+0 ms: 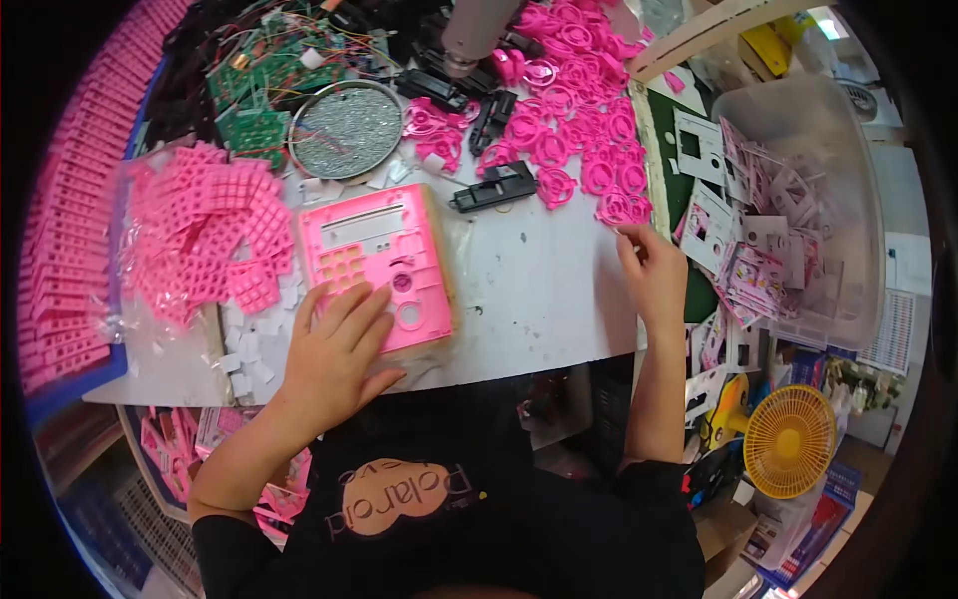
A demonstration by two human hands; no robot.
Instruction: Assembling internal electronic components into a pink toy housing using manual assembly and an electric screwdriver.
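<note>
Pink casing (379,268) is placed left of centre on the counter (549,299), face with cut-outs up, a tan edge (446,270) showing beneath. Left hand (337,349): grip wide, fingers laid over the casing's lower left part, nothing enclosed. Right hand (654,282): grip narrow, fingertips at the near edge of the pink ring parts (574,110); whether one is pinched cannot be told.

Risks, as judged: casing could be skewed or slid if pressed unevenly, since only one side is covered by the left hand. Two tangled ring parts could be picked up at once, as they are heaped loosely. Fit inside the casing could be spoiled by a stray white paper square (261,371).

Around: black part (504,187) is set between casing and rings, so a straight path could be obstructed and the part knocked. Dish (346,130) of small metal pieces could be tipped if brushed. Pink keypads (215,230) are piled at left; overhead, a grey tool (474,35) is hung.
</note>
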